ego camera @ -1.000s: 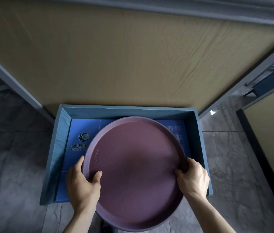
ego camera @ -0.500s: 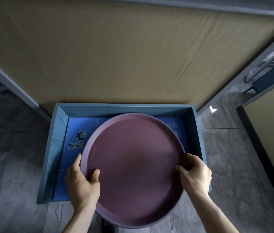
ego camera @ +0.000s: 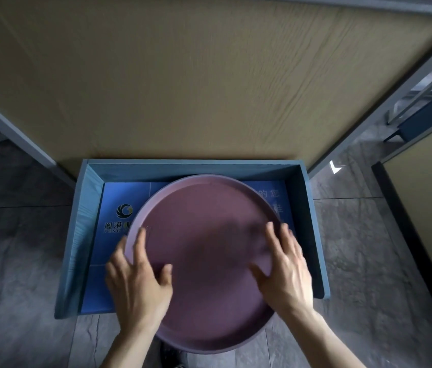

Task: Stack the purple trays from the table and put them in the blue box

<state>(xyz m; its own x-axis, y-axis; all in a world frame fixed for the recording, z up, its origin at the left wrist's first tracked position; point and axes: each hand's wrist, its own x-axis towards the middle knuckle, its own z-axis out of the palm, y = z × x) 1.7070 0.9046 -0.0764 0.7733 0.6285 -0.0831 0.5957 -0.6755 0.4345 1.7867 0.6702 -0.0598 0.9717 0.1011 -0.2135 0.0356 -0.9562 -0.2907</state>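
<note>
Nearly finishing: purple tray [ego camera: 204, 261] resting in blue box [ego camera: 299, 179], near rim seemingly overhanging. Left hand [ego camera: 137, 282] and right hand [ego camera: 286, 272] spreading open, fingers flat, gripping nothing. Stack depth blurring, unreadable.

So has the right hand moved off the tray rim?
Yes. The right hand has opened and shifted inward over the purple tray, away from the blue box wall.
</note>
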